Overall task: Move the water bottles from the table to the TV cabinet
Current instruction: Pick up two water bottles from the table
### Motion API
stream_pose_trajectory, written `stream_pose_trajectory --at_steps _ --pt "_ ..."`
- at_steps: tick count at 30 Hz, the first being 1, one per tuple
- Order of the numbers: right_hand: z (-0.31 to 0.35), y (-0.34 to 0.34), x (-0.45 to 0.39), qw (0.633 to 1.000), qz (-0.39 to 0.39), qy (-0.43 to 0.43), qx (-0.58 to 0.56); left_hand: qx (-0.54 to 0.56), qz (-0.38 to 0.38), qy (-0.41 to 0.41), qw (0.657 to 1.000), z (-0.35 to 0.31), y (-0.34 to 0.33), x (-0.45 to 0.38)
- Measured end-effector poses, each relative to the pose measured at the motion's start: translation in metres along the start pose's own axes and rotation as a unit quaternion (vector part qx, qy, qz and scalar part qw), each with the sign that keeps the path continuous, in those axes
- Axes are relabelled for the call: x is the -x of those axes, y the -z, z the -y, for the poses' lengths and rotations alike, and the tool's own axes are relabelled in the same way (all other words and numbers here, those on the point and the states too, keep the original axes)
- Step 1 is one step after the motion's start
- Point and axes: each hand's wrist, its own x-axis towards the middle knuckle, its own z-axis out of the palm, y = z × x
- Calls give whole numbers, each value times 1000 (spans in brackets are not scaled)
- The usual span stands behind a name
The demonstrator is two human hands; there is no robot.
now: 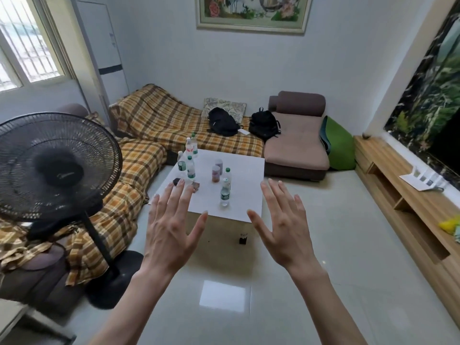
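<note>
Several clear water bottles with green or red labels stand upright on a white low table (246, 192) in the middle of the room; the nearest bottle (225, 194) is by the front edge, others (190, 168) cluster at the table's left and back. Two reddish jars (216, 173) stand among them. The wooden TV cabinet (413, 210) runs along the right wall. My left hand (171, 227) and my right hand (283, 227) are raised in front of me, backs up, fingers spread, holding nothing, short of the table.
A black standing fan (53, 165) is close on the left, its base (117, 282) on the tiled floor. A plaid-covered sofa (139, 155) with two black backpacks (222, 122) wraps behind the table. White papers (420, 181) and a yellow item (449, 225) lie on the cabinet.
</note>
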Motion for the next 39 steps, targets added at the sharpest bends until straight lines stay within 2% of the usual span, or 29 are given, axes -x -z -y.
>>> stream_pose_trajectory --at_steps 9,19,33,39 --pt "-21 -83 -98 999 30 -28 -3 16 23 15 999 63 -78 -87" --pt "-64 -147 -173 997 59 -55 -17 16 59 22 998 101 -164 -151" --pt "-185 -248 -324 991 105 -51 -60 18 103 51 993 110 -315 -296" --pt "-239 -299 -386 985 123 -57 -109 40 91 66 993 119 -382 -348"
